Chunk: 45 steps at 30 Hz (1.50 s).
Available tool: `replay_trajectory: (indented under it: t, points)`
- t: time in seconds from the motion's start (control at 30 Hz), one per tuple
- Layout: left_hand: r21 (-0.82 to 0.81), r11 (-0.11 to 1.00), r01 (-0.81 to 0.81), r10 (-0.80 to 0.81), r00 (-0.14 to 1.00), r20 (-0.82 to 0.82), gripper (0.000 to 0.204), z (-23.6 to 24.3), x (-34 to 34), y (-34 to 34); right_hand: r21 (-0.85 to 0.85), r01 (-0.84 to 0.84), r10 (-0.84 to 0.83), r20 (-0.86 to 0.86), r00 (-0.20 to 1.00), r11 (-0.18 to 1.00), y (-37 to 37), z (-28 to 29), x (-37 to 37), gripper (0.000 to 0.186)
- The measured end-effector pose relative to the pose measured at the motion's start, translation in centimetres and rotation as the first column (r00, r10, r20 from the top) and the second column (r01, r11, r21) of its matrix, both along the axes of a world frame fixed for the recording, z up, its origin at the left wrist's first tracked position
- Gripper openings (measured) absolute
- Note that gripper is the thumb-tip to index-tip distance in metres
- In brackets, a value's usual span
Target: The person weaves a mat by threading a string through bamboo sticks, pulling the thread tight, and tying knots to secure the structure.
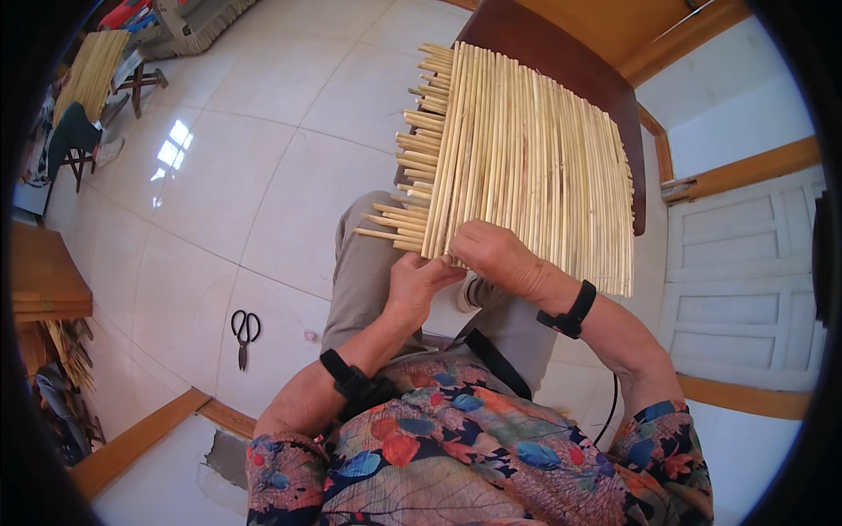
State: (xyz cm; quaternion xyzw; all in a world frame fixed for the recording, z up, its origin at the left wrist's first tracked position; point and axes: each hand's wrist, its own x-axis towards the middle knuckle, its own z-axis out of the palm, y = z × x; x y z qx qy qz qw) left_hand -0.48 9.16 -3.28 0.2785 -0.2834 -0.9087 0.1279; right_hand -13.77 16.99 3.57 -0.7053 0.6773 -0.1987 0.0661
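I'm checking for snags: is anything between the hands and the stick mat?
Nothing visible: the left hand and right hand are both at the stick mat's near left corner. The scissors lie aside on the floor.

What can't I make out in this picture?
Head view: whatever lies between the fingertips of the left hand and right hand; the fingers hide it.
Head view: the middle of the dark red surface; the stick mat covers it.
Head view: what the dark thing at far right is; the rim cuts it off.

The left hand is just beside the right hand (fingers curled).
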Motion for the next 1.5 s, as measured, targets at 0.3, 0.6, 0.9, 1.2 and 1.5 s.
replay_trajectory:
  t: [0.3, 0.6, 0.9, 1.2, 1.5]
  points:
    - [-0.006, 1.0, 0.022, -0.022, 0.999, -0.047, 0.021, 1.2, 0.1, -0.1, -0.123, -0.167, 0.171, 0.02, 0.985, 0.978, -0.7, 0.7, 0.0, 0.011]
    - [-0.019, 0.99, 0.143, -0.143, 0.99, -0.011, 0.025, 0.7, 0.6, -1.8, -0.336, 0.168, 0.05, 0.553, 0.832, 0.927, -0.7, 6.4, 2.2, 0.003]
    - [-0.03, 0.999, 0.023, -0.024, 0.998, -0.062, 0.026, 0.2, 0.0, -1.0, 0.134, 0.424, -0.315, 0.864, 0.393, 0.896, -1.2, 15.1, -0.3, 0.01]
    - [-0.021, 1.0, 0.0, -0.002, 0.998, -0.066, 0.025, -0.7, -0.4, -0.9, -0.173, 0.458, -0.433, 0.162, 0.887, 0.872, -1.1, 9.1, -6.7, 0.011]
    - [0.108, 0.992, 0.062, -0.04, 0.981, -0.191, 0.023, -0.7, 0.5, -1.4, 0.13, 0.056, -0.048, -0.069, 0.996, 0.99, -1.1, 2.0, 0.6, 0.007]
